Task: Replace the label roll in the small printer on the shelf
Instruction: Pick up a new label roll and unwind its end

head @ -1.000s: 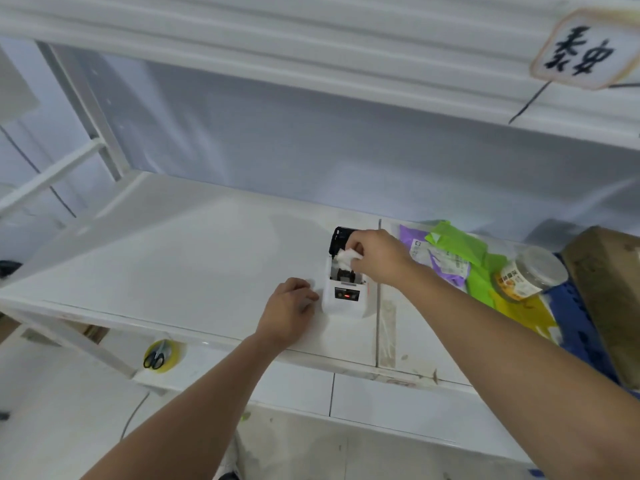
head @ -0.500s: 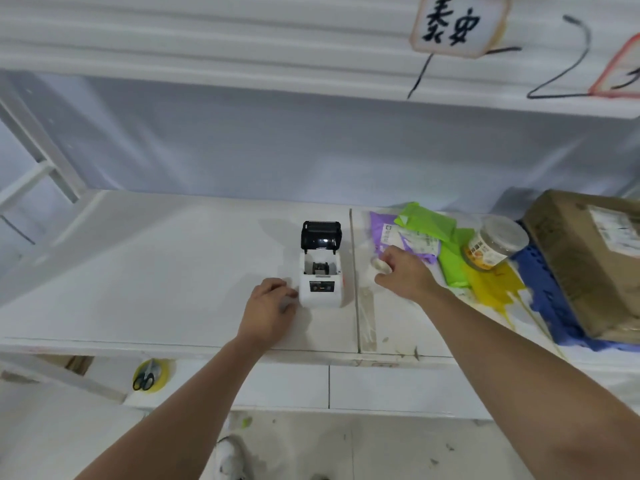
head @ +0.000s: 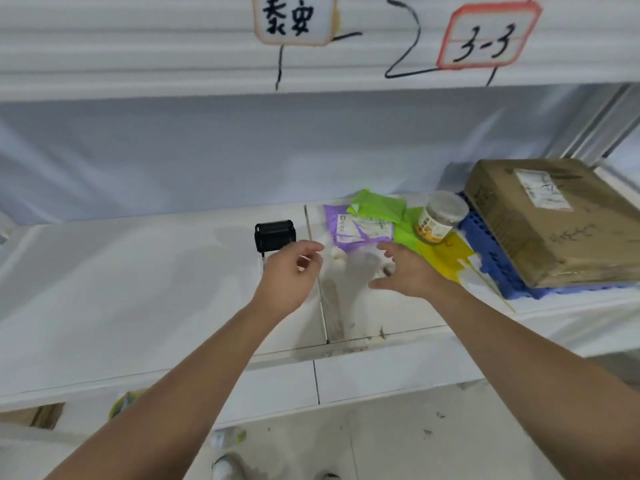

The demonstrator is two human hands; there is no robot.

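Note:
The small printer (head: 273,234) stands on the white shelf (head: 138,289) with its black lid raised; its white body is mostly hidden behind my left hand (head: 291,277). That hand hovers in front of the printer, fingers loosely apart, holding nothing. A small white label roll (head: 338,258) lies on the shelf just right of the printer, between my two hands. My right hand (head: 403,273) is spread open above the shelf to the right of the roll. A second small white piece (head: 388,270) lies by its fingertips; I cannot tell what it is.
Purple (head: 346,226) and green (head: 379,206) mailer bags, a clear jar (head: 438,216) and a yellow bag (head: 446,254) lie behind my right hand. A cardboard box (head: 554,223) sits on a blue crate (head: 498,265) at far right. The upper shelf (head: 173,64) carries signs.
My right hand lifted the white roll out of the printer, set it on the shelf to the right and let go. My left hand left the printer's side and moved right.

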